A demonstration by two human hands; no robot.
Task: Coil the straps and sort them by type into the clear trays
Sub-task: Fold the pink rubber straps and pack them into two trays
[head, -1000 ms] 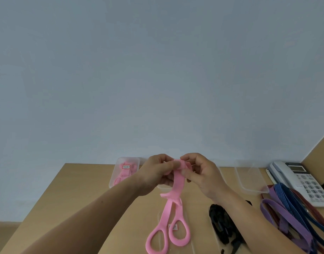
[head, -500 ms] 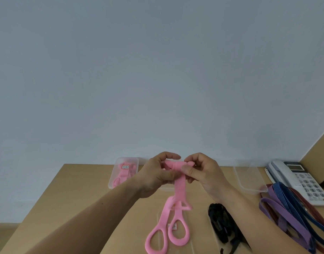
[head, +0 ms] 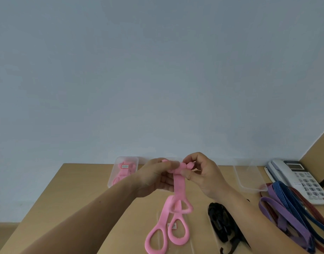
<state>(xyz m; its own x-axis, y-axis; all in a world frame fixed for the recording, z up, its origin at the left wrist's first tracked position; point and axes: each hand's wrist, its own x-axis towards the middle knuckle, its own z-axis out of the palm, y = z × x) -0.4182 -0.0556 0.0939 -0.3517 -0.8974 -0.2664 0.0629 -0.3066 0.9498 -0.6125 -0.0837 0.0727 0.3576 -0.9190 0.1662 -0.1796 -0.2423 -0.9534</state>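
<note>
Both hands hold a pink strap (head: 179, 186) above the wooden table (head: 75, 195). My left hand (head: 155, 177) and my right hand (head: 203, 173) pinch its rolled top end between fingers and thumbs. The rest hangs down, its looped end just over the table. More pink loops (head: 166, 233) lie below on a flat clear tray (head: 191, 244). A clear tray (head: 117, 177) at the back left holds coiled pink straps (head: 123, 171). An empty clear tray (head: 247, 177) stands at the back right. Black straps (head: 219, 220) lie by my right forearm.
Purple, blue and dark red straps (head: 289, 209) are heaped at the right. A white desk telephone (head: 300, 178) sits behind them in the corner. A pale wall rises behind the table, and a wooden panel (head: 320, 145) closes the right side.
The rolled end between my fingers has grown thicker, and the hanging part of the pink strap has shortened, lifting its looped end higher off the table.
</note>
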